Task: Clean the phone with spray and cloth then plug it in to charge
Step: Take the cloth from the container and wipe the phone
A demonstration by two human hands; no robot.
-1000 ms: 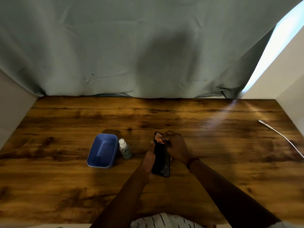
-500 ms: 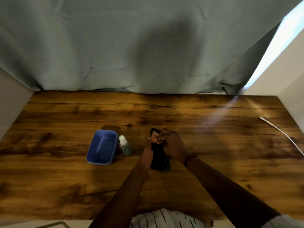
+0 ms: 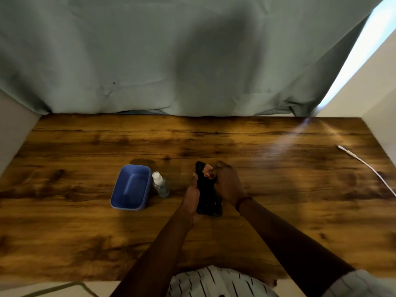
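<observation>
A black phone point(image 3: 207, 196) is held just above the wooden table point(image 3: 278, 189) at its middle. My left hand point(image 3: 191, 198) grips the phone along its left edge. My right hand point(image 3: 228, 185) pinches a small pinkish cloth point(image 3: 207, 173) and presses it on the phone's upper part. A small clear spray bottle point(image 3: 160, 185) with a white cap stands to the left of the phone. A white charging cable point(image 3: 368, 168) lies at the table's far right, its plug end pointing toward the middle.
A blue plastic tub point(image 3: 131, 187) sits beside the spray bottle on its left. A grey-green curtain point(image 3: 171, 61) hangs along the table's back edge. White walls point(image 3: 375, 93) close in the left and right sides.
The camera has tilted a little, so the table sits lower in view. My right hand with the cloth has shifted slightly over the phone's upper end; my left hand keeps its grip.
</observation>
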